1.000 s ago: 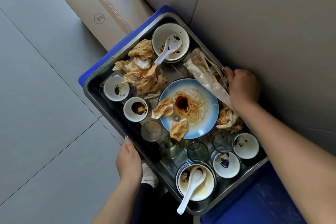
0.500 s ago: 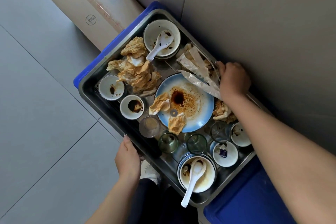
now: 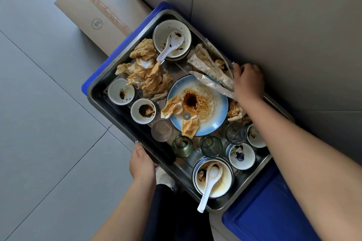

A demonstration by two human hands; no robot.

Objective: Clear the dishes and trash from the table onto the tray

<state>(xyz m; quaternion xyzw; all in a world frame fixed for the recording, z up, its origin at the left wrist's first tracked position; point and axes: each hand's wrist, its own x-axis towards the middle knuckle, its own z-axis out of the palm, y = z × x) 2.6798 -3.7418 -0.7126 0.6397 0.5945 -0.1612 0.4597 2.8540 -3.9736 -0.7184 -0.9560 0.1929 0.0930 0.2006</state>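
A metal tray full of dirty dishes sits over a blue bin. My left hand grips its near rim. My right hand curls over the far rim by the wall, beside chopstick wrappers. On the tray lie a stained blue plate, a bowl with a white spoon, a second bowl with a spoon, small sauce dishes, several glasses and crumpled stained napkins.
A blue bin lies under the tray, its edge showing at both ends. A cardboard box stands on the tiled floor behind it. A grey wall runs close along the tray's right side.
The view has shifted a little. Both hands keep their hold on the tray's rims, and the tray stays over the blue bin.
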